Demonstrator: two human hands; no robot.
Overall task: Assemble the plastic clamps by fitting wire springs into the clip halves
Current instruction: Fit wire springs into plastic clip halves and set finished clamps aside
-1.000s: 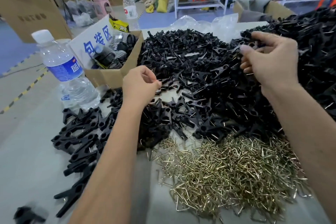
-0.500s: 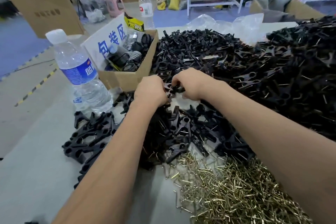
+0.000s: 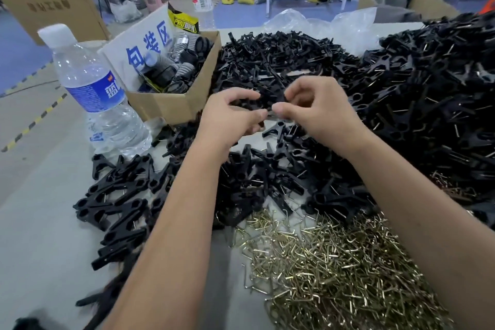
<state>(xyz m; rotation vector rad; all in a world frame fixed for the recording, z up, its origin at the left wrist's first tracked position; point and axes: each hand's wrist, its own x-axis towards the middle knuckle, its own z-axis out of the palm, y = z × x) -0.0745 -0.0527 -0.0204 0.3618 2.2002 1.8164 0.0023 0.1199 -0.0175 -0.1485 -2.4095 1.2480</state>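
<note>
Both hands meet above the middle of the surface, pinching one black clip piece (image 3: 269, 100) between them. The left hand (image 3: 230, 118) grips its left end, the right hand (image 3: 318, 112) its right, so its long axis runs side to side. The wire springs (image 3: 334, 262) lie heaped toward the near edge, nearer the right hand.

Your one head camera looks forward and down, close over the bench (image 3: 40, 249); the wide lens probably bends its edges.
</note>
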